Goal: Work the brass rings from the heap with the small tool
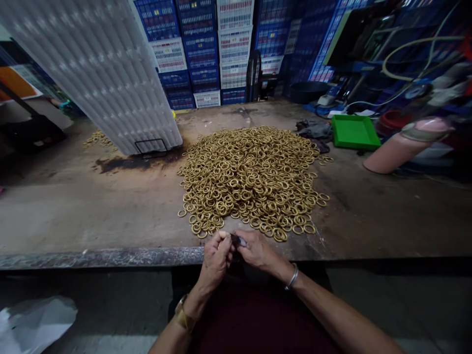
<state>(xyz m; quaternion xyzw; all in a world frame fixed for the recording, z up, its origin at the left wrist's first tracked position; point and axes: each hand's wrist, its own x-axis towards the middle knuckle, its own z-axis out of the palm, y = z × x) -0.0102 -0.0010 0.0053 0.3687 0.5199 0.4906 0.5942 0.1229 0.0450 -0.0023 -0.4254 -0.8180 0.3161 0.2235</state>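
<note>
in the head view, a small grey-and-dark item [241, 241] is gripped in the right hand [257, 250], close against the left hand [217, 253], which is curled closed — whether anything is pinched there cannot be told. the brass-coloured rings [250, 172] are heaped on the table [92, 211] just beyond both hands — presumably so that they can be reached.

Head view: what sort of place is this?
Probably a small workshop or factory workstation. A large heap of gold-coloured rings lies on a worn, stained workbench, and blue and white plastic crates are stacked behind it.
</note>
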